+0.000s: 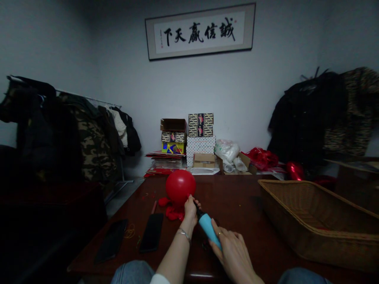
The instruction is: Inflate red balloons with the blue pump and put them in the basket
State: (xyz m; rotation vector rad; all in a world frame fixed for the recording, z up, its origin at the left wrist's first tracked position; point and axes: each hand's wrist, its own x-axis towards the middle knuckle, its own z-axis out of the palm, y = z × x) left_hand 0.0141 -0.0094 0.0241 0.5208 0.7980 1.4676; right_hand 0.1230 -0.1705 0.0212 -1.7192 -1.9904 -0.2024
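Observation:
A round, inflated red balloon (180,185) sits at the front end of a light blue hand balloon pump (209,228) with a black nozzle. My left hand (191,209) is closed around the balloon's neck where it meets the nozzle, so the join itself is hidden. Wrapped along the blue body of the pump, my right hand (233,250) grips its near end. Below the inflated balloon, limp red balloons (174,213) lie on the dark wooden table (231,197).
Two dark phones (151,232) and yellow rubber bands (129,231) lie on the left of the table. A wicker basket (314,240) takes up the right side. Stacked boxes (201,146) and a plastic bag (227,150) stand beyond the far edge.

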